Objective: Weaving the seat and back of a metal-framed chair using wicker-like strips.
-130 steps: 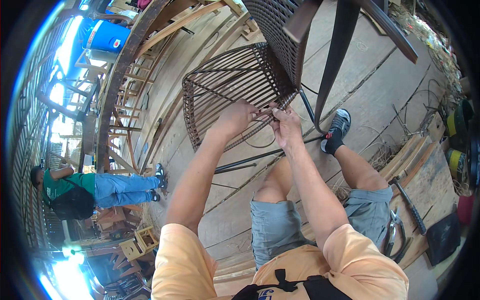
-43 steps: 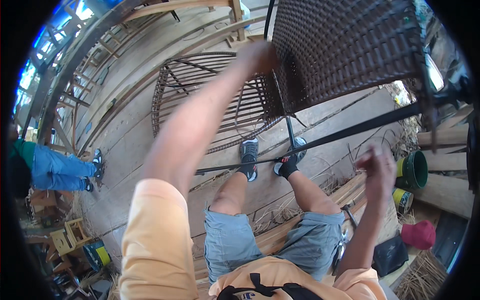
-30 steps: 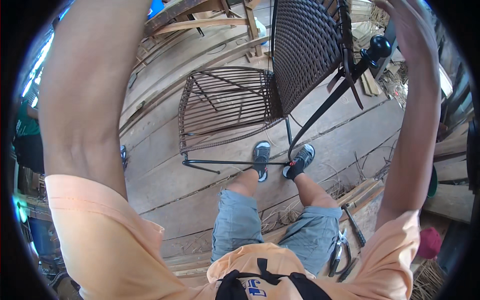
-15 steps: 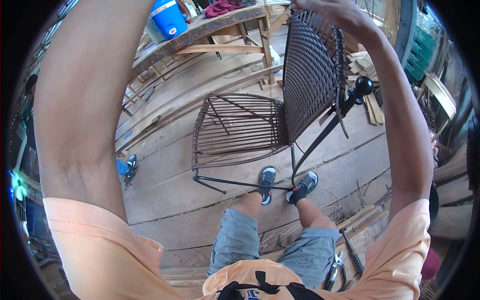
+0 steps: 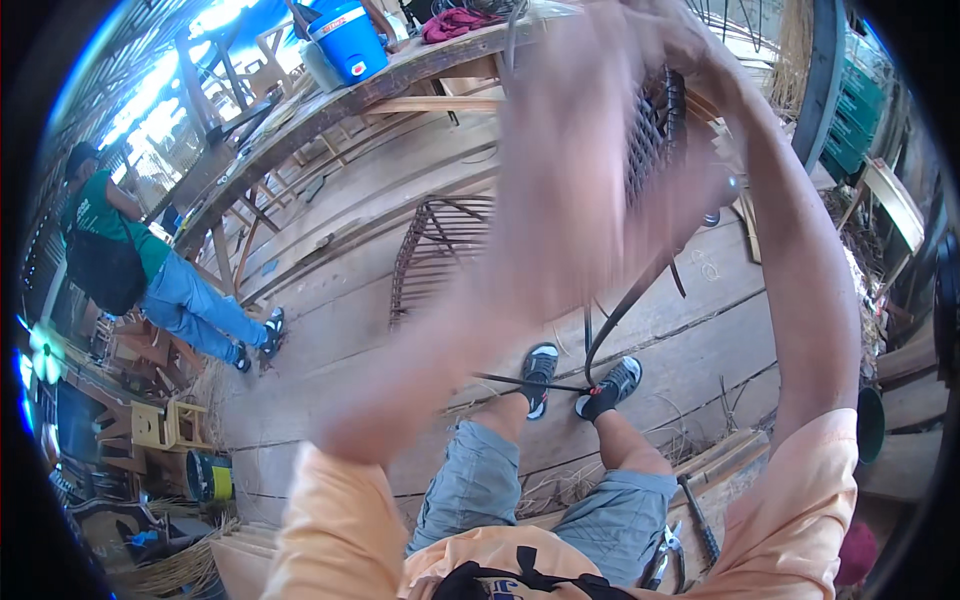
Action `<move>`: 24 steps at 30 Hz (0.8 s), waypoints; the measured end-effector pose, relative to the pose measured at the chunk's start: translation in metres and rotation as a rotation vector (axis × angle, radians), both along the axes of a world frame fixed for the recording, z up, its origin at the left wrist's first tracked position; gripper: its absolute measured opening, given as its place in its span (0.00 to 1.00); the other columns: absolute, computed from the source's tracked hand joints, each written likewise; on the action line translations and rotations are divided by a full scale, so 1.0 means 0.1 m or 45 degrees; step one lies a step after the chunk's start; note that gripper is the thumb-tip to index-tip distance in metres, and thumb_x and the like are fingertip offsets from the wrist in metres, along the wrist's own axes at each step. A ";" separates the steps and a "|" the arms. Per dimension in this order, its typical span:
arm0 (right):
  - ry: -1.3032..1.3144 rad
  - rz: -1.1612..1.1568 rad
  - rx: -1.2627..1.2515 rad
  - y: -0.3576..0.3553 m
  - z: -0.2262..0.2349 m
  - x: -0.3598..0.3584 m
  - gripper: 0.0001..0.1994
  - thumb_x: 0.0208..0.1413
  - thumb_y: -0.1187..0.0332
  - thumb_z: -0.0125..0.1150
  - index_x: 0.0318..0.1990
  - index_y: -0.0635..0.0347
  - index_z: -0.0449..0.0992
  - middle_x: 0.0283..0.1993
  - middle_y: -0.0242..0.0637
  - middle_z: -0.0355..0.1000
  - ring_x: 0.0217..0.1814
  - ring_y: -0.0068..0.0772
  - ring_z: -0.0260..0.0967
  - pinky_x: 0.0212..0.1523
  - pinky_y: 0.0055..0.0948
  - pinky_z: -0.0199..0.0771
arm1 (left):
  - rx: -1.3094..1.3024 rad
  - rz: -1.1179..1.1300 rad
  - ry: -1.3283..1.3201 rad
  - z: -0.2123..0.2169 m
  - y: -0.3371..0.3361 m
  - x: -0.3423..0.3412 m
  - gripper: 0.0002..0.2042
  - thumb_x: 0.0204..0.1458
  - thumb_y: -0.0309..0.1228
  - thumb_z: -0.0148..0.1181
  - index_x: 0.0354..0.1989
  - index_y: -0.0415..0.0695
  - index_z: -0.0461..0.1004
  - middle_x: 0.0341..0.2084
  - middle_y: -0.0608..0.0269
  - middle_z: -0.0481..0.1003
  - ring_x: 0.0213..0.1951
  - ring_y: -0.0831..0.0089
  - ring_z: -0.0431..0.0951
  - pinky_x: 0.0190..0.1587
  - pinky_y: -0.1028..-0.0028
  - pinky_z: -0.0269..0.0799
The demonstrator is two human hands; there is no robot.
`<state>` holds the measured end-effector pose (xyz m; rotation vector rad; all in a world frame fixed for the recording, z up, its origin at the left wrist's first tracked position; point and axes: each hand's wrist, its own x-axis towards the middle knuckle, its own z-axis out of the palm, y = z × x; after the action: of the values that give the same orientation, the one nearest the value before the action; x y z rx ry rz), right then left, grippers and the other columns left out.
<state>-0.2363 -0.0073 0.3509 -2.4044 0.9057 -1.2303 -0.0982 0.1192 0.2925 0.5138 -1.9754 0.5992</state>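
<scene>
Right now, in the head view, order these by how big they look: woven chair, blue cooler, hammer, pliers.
1. Woven chair, even partly hidden by the blurred left arm.
2. Blue cooler.
3. Hammer and pliers: too alike to rank.

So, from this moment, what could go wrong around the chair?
The left arm is blurred in front of the woven chair, so it might knock it; depth is hard to judge. The sandals are close by the chair's dark lower rail, so a foot could catch there. Pliers and a black-handled tool lie beside the right thigh, so a shift of the leg might nudge them.
</scene>
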 end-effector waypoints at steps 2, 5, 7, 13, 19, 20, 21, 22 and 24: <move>0.229 -0.114 -0.027 0.01 -0.07 -0.12 0.22 0.54 0.56 0.53 0.47 0.68 0.72 0.43 0.48 0.73 0.49 0.39 0.69 0.49 0.32 0.68 | 0.375 0.136 0.086 -0.80 0.22 -0.34 0.43 0.39 0.44 0.66 0.62 0.37 0.52 0.60 0.46 0.53 0.61 0.45 0.54 0.59 0.53 0.50; -0.074 0.981 -0.399 -0.76 -0.30 -0.49 0.21 0.53 0.54 0.54 0.39 0.67 0.76 0.32 0.42 0.74 0.36 0.31 0.70 0.38 0.31 0.70 | 0.249 0.170 0.244 -1.07 -0.05 -0.68 0.41 0.37 0.34 0.66 0.62 0.39 0.53 0.59 0.48 0.54 0.58 0.45 0.56 0.58 0.54 0.55; 0.066 0.479 -0.207 -0.41 -0.16 -0.31 0.20 0.53 0.54 0.54 0.36 0.66 0.77 0.30 0.40 0.74 0.33 0.29 0.69 0.35 0.30 0.69 | 0.192 0.217 0.282 -0.99 -0.19 -0.62 0.39 0.35 0.29 0.68 0.59 0.37 0.57 0.54 0.46 0.60 0.56 0.49 0.61 0.58 0.58 0.58; -0.030 0.042 -0.179 -0.46 -0.29 -0.47 0.30 0.55 0.44 0.44 0.32 0.69 0.77 0.20 0.42 0.72 0.25 0.34 0.70 0.30 0.32 0.70 | 0.109 0.314 0.137 -0.90 -0.34 -0.64 0.30 0.37 0.26 0.60 0.54 0.40 0.61 0.44 0.49 0.68 0.47 0.54 0.70 0.50 0.62 0.66; -0.407 0.164 -0.332 -0.73 -0.52 -0.69 0.32 0.58 0.44 0.39 0.32 0.69 0.76 0.24 0.41 0.73 0.24 0.32 0.68 0.29 0.29 0.65 | -0.123 0.185 0.035 -0.69 -0.49 -0.73 0.18 0.35 0.32 0.60 0.37 0.42 0.69 0.38 0.59 0.71 0.43 0.59 0.71 0.50 0.61 0.61; -0.458 0.161 -0.367 -0.73 -0.55 -0.81 0.32 0.59 0.44 0.39 0.33 0.69 0.76 0.25 0.40 0.74 0.25 0.31 0.68 0.28 0.28 0.65 | -0.034 0.251 -0.095 -0.65 -0.51 -0.86 0.18 0.40 0.33 0.57 0.40 0.38 0.68 0.38 0.55 0.71 0.43 0.58 0.72 0.48 0.60 0.62; -0.379 -0.007 -0.189 -0.89 -0.49 -0.97 0.25 0.60 0.51 0.41 0.39 0.68 0.75 0.31 0.43 0.75 0.30 0.33 0.71 0.31 0.32 0.68 | 0.053 0.327 -0.234 -0.56 -0.52 -1.01 0.18 0.45 0.33 0.54 0.43 0.35 0.66 0.39 0.51 0.70 0.43 0.58 0.72 0.47 0.60 0.63; -0.390 0.010 -0.186 -0.75 -0.46 -0.83 0.25 0.60 0.51 0.41 0.39 0.68 0.75 0.31 0.43 0.75 0.30 0.33 0.71 0.31 0.32 0.68 | 0.031 0.240 -0.139 -0.57 -0.59 -1.05 0.19 0.41 0.30 0.56 0.42 0.35 0.66 0.37 0.51 0.70 0.41 0.61 0.72 0.46 0.60 0.63; -0.438 -0.068 -0.198 -1.04 -0.52 -1.07 0.27 0.60 0.50 0.40 0.36 0.69 0.76 0.29 0.43 0.75 0.28 0.33 0.71 0.30 0.32 0.69 | -0.010 0.208 -0.141 -0.63 -0.81 -1.22 0.18 0.40 0.28 0.56 0.41 0.33 0.65 0.36 0.49 0.70 0.41 0.61 0.72 0.45 0.61 0.62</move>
<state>-0.3434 -0.1114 0.2987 -2.1893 0.7970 -1.7240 -0.2204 0.0377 0.2295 0.6533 -2.0470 0.7509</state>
